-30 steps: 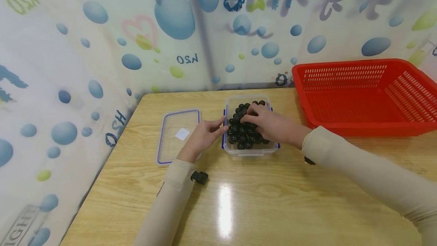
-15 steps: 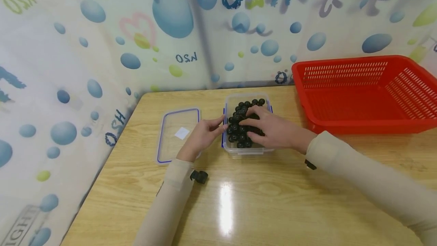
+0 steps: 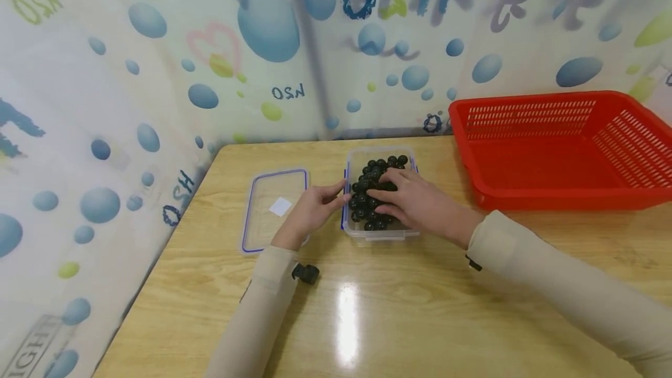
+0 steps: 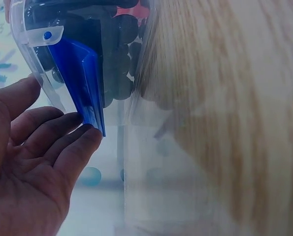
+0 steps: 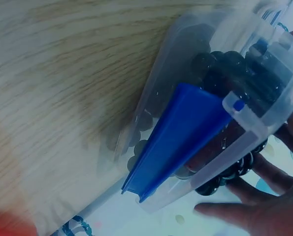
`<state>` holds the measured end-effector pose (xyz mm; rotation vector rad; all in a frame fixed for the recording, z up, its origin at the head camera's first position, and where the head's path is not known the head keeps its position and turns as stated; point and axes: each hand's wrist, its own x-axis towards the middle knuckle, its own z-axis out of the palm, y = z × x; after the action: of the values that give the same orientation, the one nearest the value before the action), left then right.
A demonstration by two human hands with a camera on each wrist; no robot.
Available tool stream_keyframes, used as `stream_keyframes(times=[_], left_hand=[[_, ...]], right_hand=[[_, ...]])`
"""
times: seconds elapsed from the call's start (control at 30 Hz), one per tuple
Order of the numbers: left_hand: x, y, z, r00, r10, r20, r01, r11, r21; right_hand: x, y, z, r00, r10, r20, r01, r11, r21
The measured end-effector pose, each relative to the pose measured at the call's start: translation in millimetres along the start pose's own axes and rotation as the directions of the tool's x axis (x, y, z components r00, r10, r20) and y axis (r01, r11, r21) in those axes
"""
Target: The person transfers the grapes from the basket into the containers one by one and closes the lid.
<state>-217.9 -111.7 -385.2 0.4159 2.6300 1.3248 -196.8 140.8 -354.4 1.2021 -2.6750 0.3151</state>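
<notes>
A clear plastic food container (image 3: 385, 235) with blue side latches holds a bunch of dark, shiny grapes (image 3: 367, 184). My left hand (image 3: 311, 212) is at the container's left side. In the left wrist view, its thumb lies by the rim and its outstretched fingertips touch the hanging blue latch (image 4: 82, 73). From the right, my right hand (image 3: 424, 206) reaches over the container, its spread fingers resting on the grapes and covering part of them. In the right wrist view, those fingers (image 5: 235, 214) show at the grapes beyond the rim, above the other blue latch (image 5: 178, 137).
The container's clear lid (image 3: 254, 214), edged in blue, lies flat to the left with a white square label (image 3: 280, 206) on it. A red perforated basket (image 3: 551, 198) stands at the back right of the wooden table (image 3: 420, 308). A patterned wall covering (image 3: 315, 104) rises behind.
The right hand, bunched higher over the grapes one second ago, has spread its fingers and come down slightly toward the container's near right. The left hand stays in place.
</notes>
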Motion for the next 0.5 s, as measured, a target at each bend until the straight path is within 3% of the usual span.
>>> stream_keyframes(times=[0.13,0.23,0.33,0.5], left_hand=[[-0.9,-1.6,0.7,1.000,-0.015,-0.002,0.015,1.000,0.005],[-0.8,-2.0,0.2,1.000,-0.008,0.002,0.008,1.000,0.018],[-0.8,-1.2,-0.7,1.000,-0.008,0.006,0.008,1.000,0.023],[-0.4,-0.5,-1.7,1.000,-0.013,0.014,0.013,1.000,0.020]], right_hand=[[0.4,-3.7,0.2,1.000,-0.017,-0.014,0.016,0.999,-0.052],[1.3,-6.3,-0.9,0.995,-0.089,-0.039,0.085,0.992,-0.089],[3.6,-7.6,-2.3,0.988,-0.154,-0.011,0.152,0.983,-0.106],[6.8,-6.7,-3.9,0.982,-0.184,0.035,0.186,0.977,-0.101]])
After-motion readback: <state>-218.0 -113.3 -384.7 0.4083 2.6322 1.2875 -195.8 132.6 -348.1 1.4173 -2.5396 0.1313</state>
